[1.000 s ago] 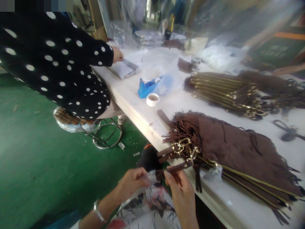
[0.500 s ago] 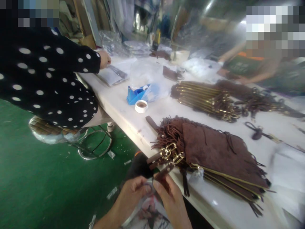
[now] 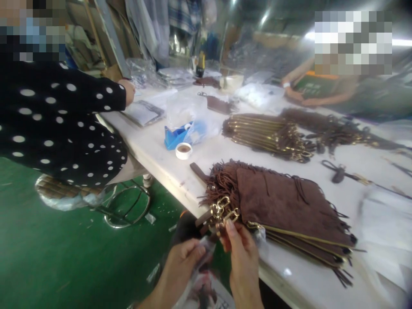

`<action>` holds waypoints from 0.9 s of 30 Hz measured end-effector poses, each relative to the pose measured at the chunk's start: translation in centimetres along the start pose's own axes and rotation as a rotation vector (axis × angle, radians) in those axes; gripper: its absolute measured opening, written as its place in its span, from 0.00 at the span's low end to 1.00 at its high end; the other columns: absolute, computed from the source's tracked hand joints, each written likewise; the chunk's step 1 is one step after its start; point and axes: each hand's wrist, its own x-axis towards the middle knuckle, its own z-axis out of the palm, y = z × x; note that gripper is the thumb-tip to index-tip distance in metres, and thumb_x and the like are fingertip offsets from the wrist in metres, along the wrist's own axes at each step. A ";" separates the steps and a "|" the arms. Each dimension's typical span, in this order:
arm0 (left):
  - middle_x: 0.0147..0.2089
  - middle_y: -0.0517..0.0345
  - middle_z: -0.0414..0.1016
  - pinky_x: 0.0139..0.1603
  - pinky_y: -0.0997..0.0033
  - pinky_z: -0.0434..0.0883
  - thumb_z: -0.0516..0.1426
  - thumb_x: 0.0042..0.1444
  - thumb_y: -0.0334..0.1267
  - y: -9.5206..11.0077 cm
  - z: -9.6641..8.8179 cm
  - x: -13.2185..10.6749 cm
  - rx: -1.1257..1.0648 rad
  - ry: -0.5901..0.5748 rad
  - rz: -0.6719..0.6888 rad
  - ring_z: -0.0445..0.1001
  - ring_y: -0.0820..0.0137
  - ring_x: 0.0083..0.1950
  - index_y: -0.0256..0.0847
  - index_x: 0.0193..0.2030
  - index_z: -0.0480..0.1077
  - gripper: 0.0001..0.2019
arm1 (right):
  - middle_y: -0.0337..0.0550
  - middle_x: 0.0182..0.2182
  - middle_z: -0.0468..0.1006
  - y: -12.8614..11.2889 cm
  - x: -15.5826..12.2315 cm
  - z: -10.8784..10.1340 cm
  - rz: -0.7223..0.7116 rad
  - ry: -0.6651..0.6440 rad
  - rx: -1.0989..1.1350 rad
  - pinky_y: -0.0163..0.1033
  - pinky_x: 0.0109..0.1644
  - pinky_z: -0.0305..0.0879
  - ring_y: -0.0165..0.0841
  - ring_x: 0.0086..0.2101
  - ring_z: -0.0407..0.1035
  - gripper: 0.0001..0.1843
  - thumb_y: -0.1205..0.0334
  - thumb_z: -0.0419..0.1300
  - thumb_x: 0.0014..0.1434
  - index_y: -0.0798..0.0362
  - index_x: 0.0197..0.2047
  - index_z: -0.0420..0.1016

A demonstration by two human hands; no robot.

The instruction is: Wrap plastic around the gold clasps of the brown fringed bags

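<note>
A stack of brown suede fringed bags (image 3: pixel 280 197) with gold zippers lies at the table's near edge. Gold clasps (image 3: pixel 222 208) and short brown straps hang from its left end. My right hand (image 3: pixel 243 257) is closed, thumb and fingers pinching a brown strap (image 3: pixel 219 231) just under a clasp. Left of it, my left hand (image 3: pixel 180 266) is closed on a piece of clear plastic film (image 3: pixel 206 251), which meets the strap's lower end. Whether the film wraps the strap or only touches it, I cannot tell.
On the white table (image 3: pixel 154 156) are a blue tape dispenser (image 3: pixel 175 136), a tape roll (image 3: pixel 183 150), more brown bags (image 3: pixel 264 133) and plastic bags (image 3: pixel 262 94). A person in a polka-dot top (image 3: pixel 64 128) stands left by a stool (image 3: pixel 125 206); another person's hands (image 3: pixel 299 96) are across the table.
My right hand has slid up the strap toward the gold clasp. My left hand has stayed low, with the clear film now showing at its fingertips. The view has shifted slightly.
</note>
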 end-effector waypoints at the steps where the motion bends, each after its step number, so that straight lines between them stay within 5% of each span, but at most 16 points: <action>1: 0.32 0.53 0.74 0.30 0.74 0.60 0.57 0.58 0.55 0.3 0.7 0.3 -0.023 0.007 0.001 0.68 0.68 0.32 0.35 0.35 0.75 0.22 | 0.37 0.23 0.71 -0.2 -0.1 -0.2 0.009 -0.016 -0.026 0.30 0.23 0.55 0.27 0.23 0.60 0.18 0.46 0.64 0.54 0.54 0.36 0.75; 8: 0.30 0.54 0.71 0.36 0.71 0.65 0.58 0.57 0.55 3.3 4.4 1.9 -0.137 0.071 0.140 0.67 0.66 0.34 0.35 0.38 0.77 0.22 | 0.39 0.22 0.72 -2.6 -0.5 -0.8 -0.061 -0.047 -0.219 0.32 0.22 0.57 0.29 0.22 0.61 0.22 0.41 0.62 0.53 0.55 0.33 0.75; 14: 0.30 0.55 0.70 0.34 0.72 0.64 0.58 0.55 0.57 2.8 5.2 2.4 -0.099 0.141 0.118 0.65 0.67 0.33 0.36 0.32 0.74 0.22 | 0.36 0.17 0.68 -3.0 -1.3 -2.1 -0.274 0.013 -0.476 0.35 0.26 0.60 0.31 0.20 0.63 0.22 0.43 0.55 0.60 0.52 0.41 0.78; 18: 0.34 0.54 0.71 0.38 0.71 0.66 0.58 0.56 0.57 3.2 5.3 2.8 -0.062 0.191 0.167 0.67 0.65 0.37 0.37 0.37 0.74 0.21 | 0.38 0.21 0.73 -1.7 -2.0 -2.4 -0.224 0.049 -0.374 0.35 0.26 0.63 0.32 0.19 0.64 0.28 0.41 0.57 0.58 0.53 0.52 0.73; 22: 0.35 0.54 0.71 0.37 0.72 0.67 0.58 0.56 0.56 4.0 5.7 3.2 -0.039 0.196 0.207 0.67 0.65 0.37 0.38 0.37 0.74 0.21 | 0.39 0.25 0.75 -0.6 -2.1 -1.8 -0.091 -0.055 -0.178 0.32 0.20 0.57 0.28 0.18 0.60 0.29 0.39 0.58 0.55 0.54 0.50 0.71; 27: 0.31 0.56 0.69 0.33 0.73 0.65 0.57 0.57 0.57 4.5 5.9 4.0 0.000 0.177 0.203 0.65 0.68 0.34 0.36 0.33 0.73 0.22 | 0.34 0.18 0.70 -1.0 -1.8 -1.5 -0.136 -0.039 -0.195 0.31 0.19 0.53 0.27 0.16 0.58 0.27 0.42 0.58 0.56 0.53 0.50 0.72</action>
